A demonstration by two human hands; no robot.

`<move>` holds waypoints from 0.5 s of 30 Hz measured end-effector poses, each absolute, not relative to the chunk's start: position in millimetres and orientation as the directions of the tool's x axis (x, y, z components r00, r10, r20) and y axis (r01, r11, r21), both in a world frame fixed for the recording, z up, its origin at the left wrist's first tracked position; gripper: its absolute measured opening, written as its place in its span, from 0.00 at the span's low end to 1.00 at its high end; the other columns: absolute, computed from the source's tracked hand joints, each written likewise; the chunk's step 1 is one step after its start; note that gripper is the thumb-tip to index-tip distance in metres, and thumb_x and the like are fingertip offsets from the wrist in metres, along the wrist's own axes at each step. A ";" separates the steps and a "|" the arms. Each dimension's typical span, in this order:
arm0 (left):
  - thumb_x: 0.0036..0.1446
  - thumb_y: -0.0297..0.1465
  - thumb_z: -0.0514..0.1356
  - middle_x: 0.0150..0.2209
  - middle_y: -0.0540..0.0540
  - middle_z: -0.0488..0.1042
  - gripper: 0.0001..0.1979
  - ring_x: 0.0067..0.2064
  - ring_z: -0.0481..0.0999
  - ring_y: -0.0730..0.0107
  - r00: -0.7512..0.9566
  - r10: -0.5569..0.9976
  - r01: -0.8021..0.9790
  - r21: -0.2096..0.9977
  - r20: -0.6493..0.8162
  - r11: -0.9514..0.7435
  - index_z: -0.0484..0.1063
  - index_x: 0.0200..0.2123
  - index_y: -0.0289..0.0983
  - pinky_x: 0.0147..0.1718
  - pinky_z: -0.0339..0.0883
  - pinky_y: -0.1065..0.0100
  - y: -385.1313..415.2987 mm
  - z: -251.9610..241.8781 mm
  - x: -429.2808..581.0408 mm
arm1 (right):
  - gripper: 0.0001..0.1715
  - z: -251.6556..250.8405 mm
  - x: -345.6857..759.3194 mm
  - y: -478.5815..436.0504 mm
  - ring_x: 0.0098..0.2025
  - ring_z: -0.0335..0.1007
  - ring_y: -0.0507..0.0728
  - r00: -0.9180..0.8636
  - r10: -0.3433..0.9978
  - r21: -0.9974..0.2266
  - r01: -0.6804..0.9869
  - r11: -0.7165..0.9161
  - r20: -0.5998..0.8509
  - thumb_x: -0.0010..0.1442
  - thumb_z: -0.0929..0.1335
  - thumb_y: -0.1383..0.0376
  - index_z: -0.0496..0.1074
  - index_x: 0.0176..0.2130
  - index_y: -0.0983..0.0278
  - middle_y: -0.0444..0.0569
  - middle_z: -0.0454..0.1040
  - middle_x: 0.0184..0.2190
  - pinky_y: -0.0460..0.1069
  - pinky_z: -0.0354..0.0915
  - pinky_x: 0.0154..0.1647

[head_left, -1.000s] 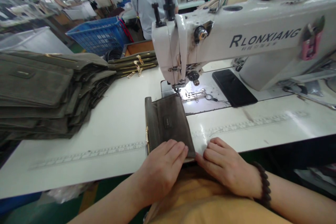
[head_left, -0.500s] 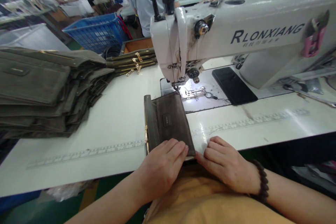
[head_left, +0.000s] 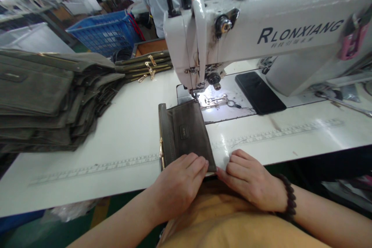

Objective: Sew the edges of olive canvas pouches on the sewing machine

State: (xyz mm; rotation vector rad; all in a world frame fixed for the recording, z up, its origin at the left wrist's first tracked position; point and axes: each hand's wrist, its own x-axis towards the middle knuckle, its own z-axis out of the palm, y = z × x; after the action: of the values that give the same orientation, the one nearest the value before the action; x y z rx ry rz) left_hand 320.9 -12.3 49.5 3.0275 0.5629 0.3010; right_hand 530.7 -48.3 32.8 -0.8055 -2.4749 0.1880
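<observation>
While your left hand is lying on the near end of the dark olive zipper pouch, its fingers are bending close together over the cloth. Its thumb is hiding, so I can't tell if you are pinching the pouch or just pressing on it. Your right hand is curling most of its fingers in, and its tips are pointing at the pouch's near right corner. I can't tell if they are getting hold of the cloth there.

The pouch is lying flat on the white table, and its far end is reaching the foot of the sewing machine. A small label is sitting on its front, and a gold zipper is running down its left side. A dark bead bracelet is going around your right wrist.

Off to the left, a big pile of olive bags is resting on the table. Some gold zipper pulls are sticking out from a smaller stack behind the pouch. A black phone is lying to the right of the needle. Pink snips are hanging on the machine. Farther back, a blue basket is standing near a person in a light blue shirt.
</observation>
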 end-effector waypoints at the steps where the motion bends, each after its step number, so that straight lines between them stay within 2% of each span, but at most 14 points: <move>1: 0.59 0.22 0.43 0.36 0.39 0.66 0.13 0.36 0.65 0.62 0.915 0.361 0.353 0.075 0.182 -0.933 0.64 0.41 0.25 0.32 0.67 0.62 -12.6 49.3 321.0 | 0.11 33.0 530.8 -48.2 0.27 0.51 0.52 -0.685 0.579 -0.287 0.503 0.815 0.441 0.59 0.58 0.75 0.68 0.36 0.74 0.47 0.62 0.21 0.50 0.52 0.29; 7: 0.57 0.22 0.46 0.36 0.40 0.66 0.12 0.36 0.65 0.63 0.926 0.361 0.359 0.037 0.113 -0.933 0.65 0.40 0.26 0.32 0.66 0.63 -14.0 50.2 323.0 | 0.12 36.2 529.4 -44.2 0.27 0.51 0.53 -0.689 0.569 -0.295 0.487 0.822 0.449 0.59 0.57 0.75 0.68 0.36 0.75 0.48 0.62 0.21 0.51 0.52 0.29; 15: 0.52 0.21 0.49 0.31 0.39 0.67 0.07 0.31 0.66 0.63 0.938 0.345 0.343 -0.060 -0.035 -0.938 0.66 0.30 0.28 0.25 0.65 0.65 -18.8 61.8 336.0 | 0.09 36.4 532.3 -44.8 0.26 0.50 0.51 -0.678 0.588 -0.316 0.496 0.809 0.442 0.57 0.61 0.75 0.68 0.29 0.70 0.44 0.61 0.20 0.49 0.49 0.28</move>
State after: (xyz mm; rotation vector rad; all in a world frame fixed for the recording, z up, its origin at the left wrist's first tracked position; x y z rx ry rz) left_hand 336.0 -18.8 61.8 3.1444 0.5583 -0.0717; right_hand 532.3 -44.8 36.4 -0.8005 -2.4575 0.2294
